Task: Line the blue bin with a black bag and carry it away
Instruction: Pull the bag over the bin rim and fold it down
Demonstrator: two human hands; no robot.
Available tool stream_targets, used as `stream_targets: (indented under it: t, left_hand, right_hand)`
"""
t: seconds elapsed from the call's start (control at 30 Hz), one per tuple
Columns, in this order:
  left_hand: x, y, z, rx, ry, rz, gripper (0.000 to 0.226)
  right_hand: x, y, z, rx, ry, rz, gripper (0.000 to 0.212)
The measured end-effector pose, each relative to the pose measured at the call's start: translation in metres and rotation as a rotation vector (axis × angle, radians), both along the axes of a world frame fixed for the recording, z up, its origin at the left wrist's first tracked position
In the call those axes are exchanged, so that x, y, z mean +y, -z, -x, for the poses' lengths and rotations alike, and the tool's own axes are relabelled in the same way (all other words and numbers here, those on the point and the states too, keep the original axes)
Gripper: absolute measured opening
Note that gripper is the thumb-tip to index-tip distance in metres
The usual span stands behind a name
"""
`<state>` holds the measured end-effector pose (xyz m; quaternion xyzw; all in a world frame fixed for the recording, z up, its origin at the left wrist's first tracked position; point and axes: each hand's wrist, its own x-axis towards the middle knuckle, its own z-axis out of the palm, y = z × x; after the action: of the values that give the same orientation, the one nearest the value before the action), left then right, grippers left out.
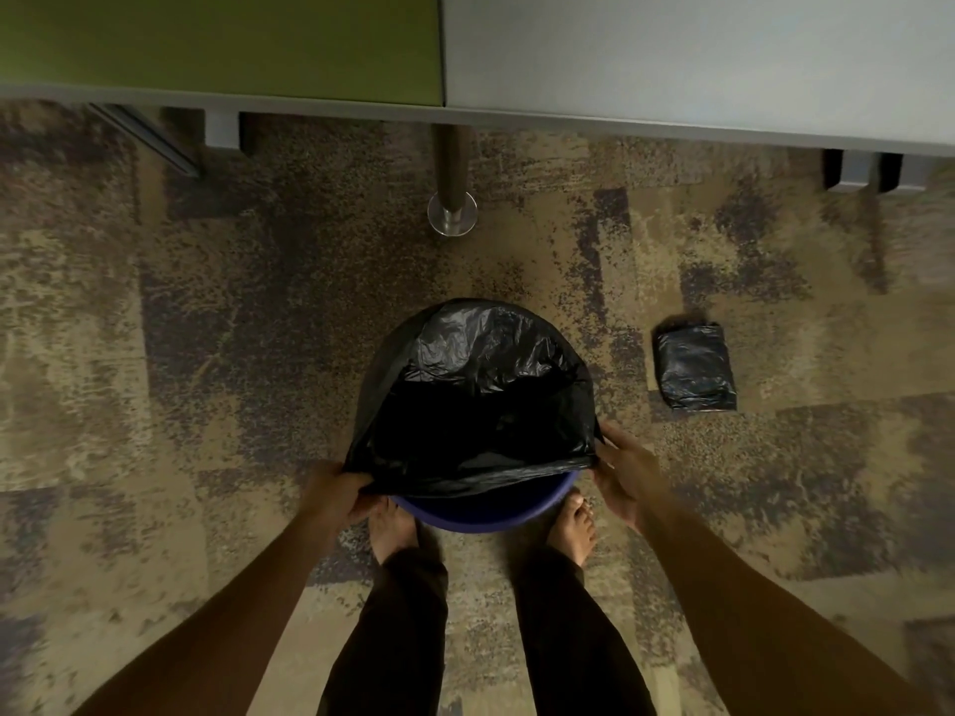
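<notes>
On carpet (155,354) — one bin (486,514), two black bags (465,364).

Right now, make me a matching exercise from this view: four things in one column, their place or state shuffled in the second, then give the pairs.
Things:
1. black bag
2. blue bin
3. folded black bundle
4. metal post base

Places or states:
A. lying flat on the carpet to the right of the bin
B. stretched open, held at both sides by the left hand and right hand
C. standing on the carpet beyond the bin, under the desk edge
D. only its near rim showing, between two bare feet

Pairs: 1-B, 2-D, 3-A, 4-C
</notes>
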<state>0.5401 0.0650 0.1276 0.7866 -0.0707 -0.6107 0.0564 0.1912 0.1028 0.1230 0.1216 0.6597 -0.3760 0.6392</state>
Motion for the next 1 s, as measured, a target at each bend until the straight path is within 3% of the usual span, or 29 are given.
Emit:
stream_targets:
  t: [0.1, 0.2, 0.33, 0.47, 0.53, 0.67, 0.73, 0.87, 1.0]
  left_hand:
    - [0.009, -0.004, 0.008, -0.008, 0.020, -0.071, 0.027]
    - [0.018, -0.010, 0.016, 0.011, 0.020, -0.055, 0.024]
    - [0.031, -0.009, 0.020, -0.004, 0.027, -0.020, 0.032]
    - [0.044, -0.012, 0.030, -0.003, -0.040, 0.043, 0.028]
    - [0.050, -0.011, 0.038, -0.043, -0.093, 0.075, 0.023]
    - [0.058, -0.008, 0.041, -0.085, -0.006, 0.170, 0.015]
    - [0.062, -0.003, 0.037, -0.069, 0.011, 0.195, 0.016]
    - [0.069, 0.009, 0.031, -0.114, -0.036, 0.222, 0.018]
    - [0.078, 0.017, 0.035, -0.144, -0.075, 0.221, 0.028]
  right_hand:
    - [0.012, 0.001, -0.010, 0.151, -0.170, -0.137, 0.021]
    - [0.020, -0.001, -0.015, 0.174, -0.235, -0.237, 0.024]
    - [0.029, -0.008, -0.015, 0.000, -0.084, -0.259, 0.020]
    - [0.040, -0.009, -0.011, -0.198, 0.090, -0.157, 0.024]
    - [0.043, -0.006, -0.012, -0.221, 0.112, -0.102, 0.032]
    - [0.048, -0.001, -0.014, -0.179, 0.081, -0.038, 0.037]
    - [0.049, -0.003, -0.013, -0.092, -0.045, -0.015, 0.038]
    - [0.046, -0.006, -0.016, 0.215, -0.634, -0.037, 0.031]
    - [0.039, -0.006, -0.022, 0.324, -0.862, -0.063, 0.022]
